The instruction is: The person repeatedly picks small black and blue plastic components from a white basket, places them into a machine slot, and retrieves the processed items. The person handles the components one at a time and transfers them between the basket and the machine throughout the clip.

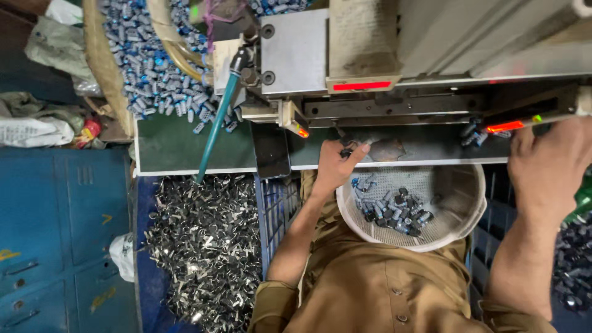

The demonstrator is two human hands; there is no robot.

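My left hand [336, 165] reaches to the front edge of the green machine table [172, 145] and pinches a small dark cylindrical part [347, 150] between thumb and fingertips. My right hand [546, 169] lies back-up at the table's right end, just below a red-lit bar [504, 126] and beside a few small blue cylinders [473, 135]. Its fingers are bent away from the camera, so what they hold is hidden. Between my arms, on my lap, sits a white mesh basket [465, 216] with several blue and black cylindrical parts [394, 209].
A grey machine head [296, 52] with another red light [361, 86] overhangs the table. A black phone [272, 151] and a teal hose [216, 126] lie to the left. Blue parts are heaped [151, 68] at top left, with metal scraps [206, 246] below and a blue cabinet [58, 240] beside them.
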